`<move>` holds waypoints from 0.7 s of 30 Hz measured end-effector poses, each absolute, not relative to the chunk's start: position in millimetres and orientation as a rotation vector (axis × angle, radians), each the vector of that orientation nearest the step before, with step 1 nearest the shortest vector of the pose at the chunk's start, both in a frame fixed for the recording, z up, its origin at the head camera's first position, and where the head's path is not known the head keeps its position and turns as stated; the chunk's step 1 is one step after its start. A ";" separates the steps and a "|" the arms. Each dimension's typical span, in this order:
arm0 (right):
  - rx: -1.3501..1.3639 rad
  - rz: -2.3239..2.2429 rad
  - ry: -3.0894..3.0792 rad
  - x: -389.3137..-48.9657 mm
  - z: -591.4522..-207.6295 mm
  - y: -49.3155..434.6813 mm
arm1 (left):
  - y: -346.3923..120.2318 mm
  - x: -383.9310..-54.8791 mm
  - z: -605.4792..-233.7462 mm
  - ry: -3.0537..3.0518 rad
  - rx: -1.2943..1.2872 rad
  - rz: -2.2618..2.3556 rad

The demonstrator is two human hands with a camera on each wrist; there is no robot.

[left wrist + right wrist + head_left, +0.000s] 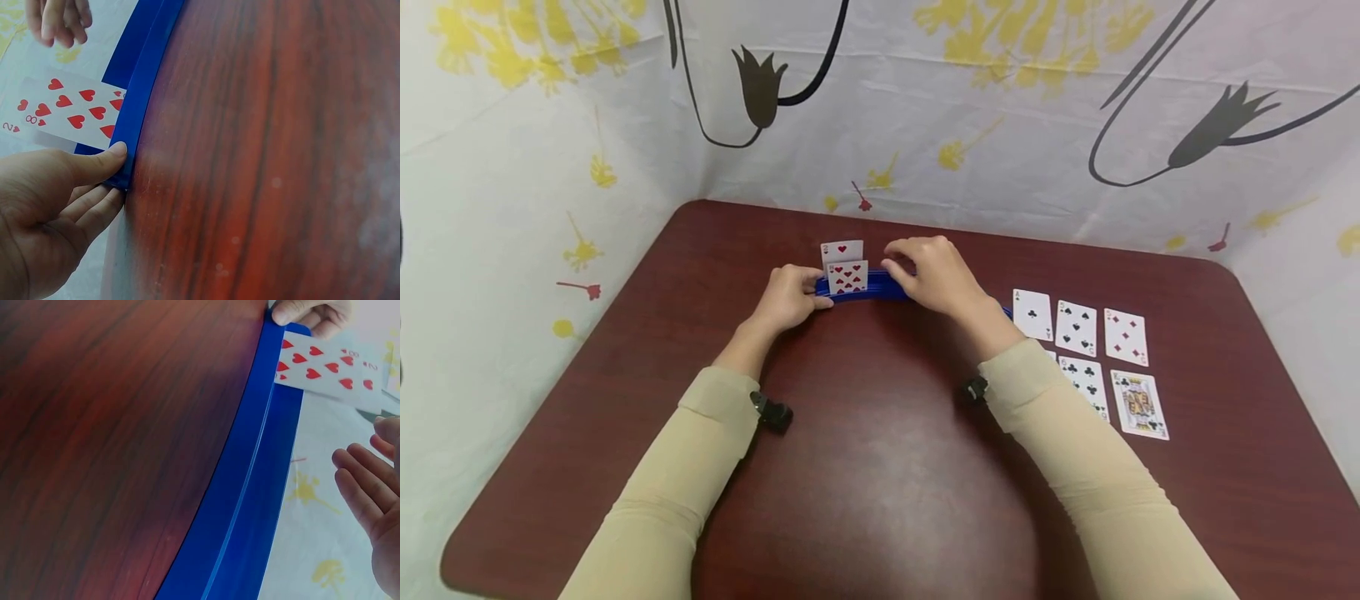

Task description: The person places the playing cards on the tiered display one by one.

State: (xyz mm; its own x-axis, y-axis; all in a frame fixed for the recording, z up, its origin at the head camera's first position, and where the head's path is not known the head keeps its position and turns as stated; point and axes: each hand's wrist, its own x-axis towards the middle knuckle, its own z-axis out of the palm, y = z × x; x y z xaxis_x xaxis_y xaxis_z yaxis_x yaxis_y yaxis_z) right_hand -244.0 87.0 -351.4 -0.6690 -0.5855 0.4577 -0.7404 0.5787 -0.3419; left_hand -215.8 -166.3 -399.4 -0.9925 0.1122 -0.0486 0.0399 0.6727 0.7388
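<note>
My left hand [786, 298] pinches the left end of a curved blue card holder [883, 287], thumb on its front face in the left wrist view. Two cards stand upright in the holder near that hand: the eight of hearts [847, 277] in front, and the two of hearts [842, 248] rising behind it. Over the holder's middle is my right hand [943, 271], fingers loosely bent. Nothing lies in the right hand [375, 481] in the right wrist view, where it is apart from the cards. The right forearm hides part of the holder's right side.
Face-up cards lie in two rows at the right: ace of clubs [1032, 315], five of spades [1076, 327] and five of diamonds [1125, 337] behind; six of clubs [1084, 385] and king of clubs [1139, 404] nearer. My right sleeve covers some. Printed cloth [887, 108] hangs beyond the brown table [880, 467].
</note>
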 end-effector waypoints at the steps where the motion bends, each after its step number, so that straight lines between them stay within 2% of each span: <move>1: 1.088 0.764 -2.517 -244.0 -351.7 89.5 | -166.4 -215.5 -399.4 2.790 0.126 1.229; 21: 0.997 0.897 -2.624 -245.9 -347.6 129.6 | -166.6 -214.1 -399.8 2.795 0.129 1.228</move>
